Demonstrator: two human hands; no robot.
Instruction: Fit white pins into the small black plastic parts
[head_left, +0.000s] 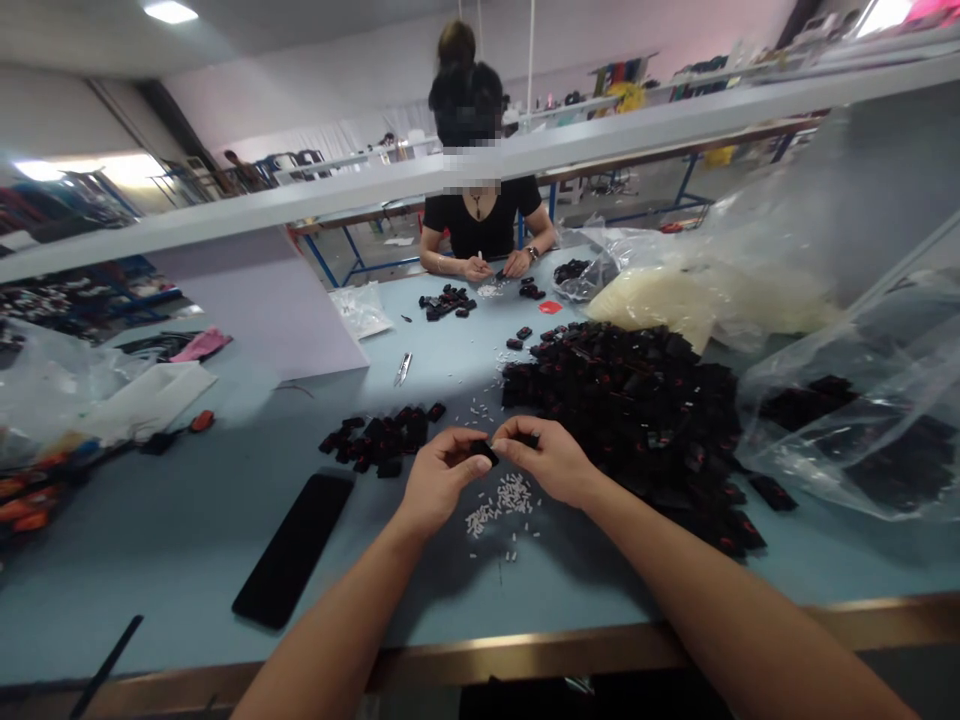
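The left grip (442, 480) and the right grip (544, 462) are both almost closed, their fingertips meeting on a small black plastic piece (484, 452) held in the air above the pale blue surface (172, 530). The piece looks light and stiff, though so small that the fingers cover much of it; a fingertip pinch on its narrow edges seems the surest hold, and it could slip. Just below the grips lies a scatter of tiny white plastic pins (504, 503). To the right rises a large heap of matching black pieces (622, 420); to the left sit a smaller black heap (382, 437) and a flat black rectangular slab (292, 550).
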